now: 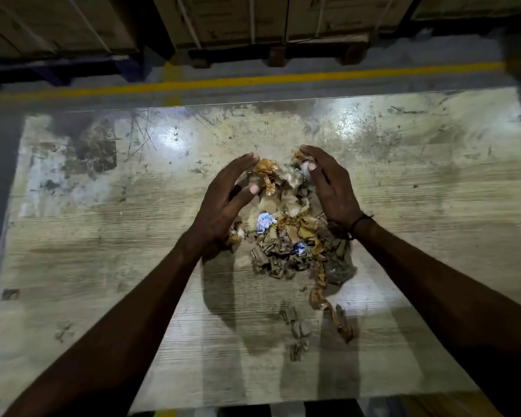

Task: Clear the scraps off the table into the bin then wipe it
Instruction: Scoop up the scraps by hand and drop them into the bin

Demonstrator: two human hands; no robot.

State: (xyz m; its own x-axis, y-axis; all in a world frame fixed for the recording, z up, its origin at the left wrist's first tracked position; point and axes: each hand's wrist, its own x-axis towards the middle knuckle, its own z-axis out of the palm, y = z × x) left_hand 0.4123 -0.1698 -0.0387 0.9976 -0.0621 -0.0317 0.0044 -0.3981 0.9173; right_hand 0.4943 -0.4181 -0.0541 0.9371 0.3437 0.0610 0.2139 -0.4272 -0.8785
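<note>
Right now, from the head view, the scraps (286,224) are being gathered into one heap near the middle of the table (103,236). The heap is made of torn brown card, yellow-brown paper and a few small white and blue bits. It looks like the bits are being pushed together so that they can be lifted in one go, not picked up one by one.

The left hand (226,203) is being held at the left side of the heap, and the right hand (328,185) is being held at the right side. The hands are being used like two walls, with the scraps kept between them. The fingers (241,167) of the left hand are being kept straight and close together, bent a little inward, and they seem to be touching the far edge of the heap. The right hand's fingers (310,155) are being curved over the top corner of the heap, and some paper is being pressed under them. Nothing is being pinched or lifted yet.

A few loose bits (298,329) and a twisted brown strip (337,314) are being left behind, nearer to the person, apart from the heap. These will probably need a second sweep.

No bin is being shown, and no cloth either. Beyond the table, a yellow floor line (253,81) and strapped boxes (238,19) are being seen.
</note>
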